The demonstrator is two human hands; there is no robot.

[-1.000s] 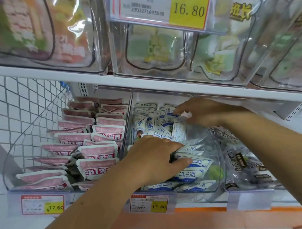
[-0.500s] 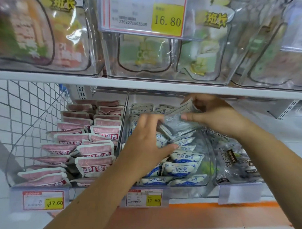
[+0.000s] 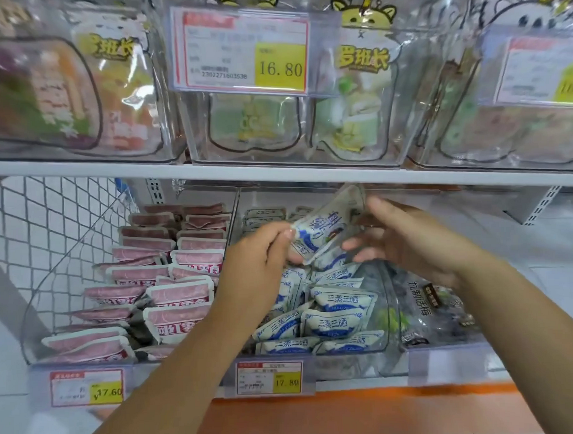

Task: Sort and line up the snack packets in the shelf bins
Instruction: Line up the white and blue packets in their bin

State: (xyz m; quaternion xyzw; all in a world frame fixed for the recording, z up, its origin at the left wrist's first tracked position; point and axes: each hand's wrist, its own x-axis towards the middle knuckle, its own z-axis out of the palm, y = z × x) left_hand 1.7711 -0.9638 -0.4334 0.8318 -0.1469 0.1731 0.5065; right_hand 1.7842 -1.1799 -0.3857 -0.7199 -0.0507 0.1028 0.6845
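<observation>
1. Two hands meet at mid-frame in the narrow gap under the upper shelf edge (image 3: 280, 175). The lifted packet (image 3: 327, 229) almost reaches that edge with its top corner, so we have little room above. There is more room toward the front wall of the middle bin (image 3: 385, 312).
2. We see the lifted packet tilted above the blue-and-white packets (image 3: 338, 322), which lie in loose rows in the middle bin. Pink packets (image 3: 178, 294) fill the bin to the left, beyond a clear divider. Dark packets (image 3: 434, 311) crowd the bin to the right.
3. The left hand (image 3: 257, 258) rises from the bottom of the frame, its fingers pinched together on the lifted packet's lower left corner. The right hand (image 3: 407, 240) comes in from the right, thumb at the packet's upper right corner and fingers spread beneath. We cannot tell whether they clamp it.
</observation>
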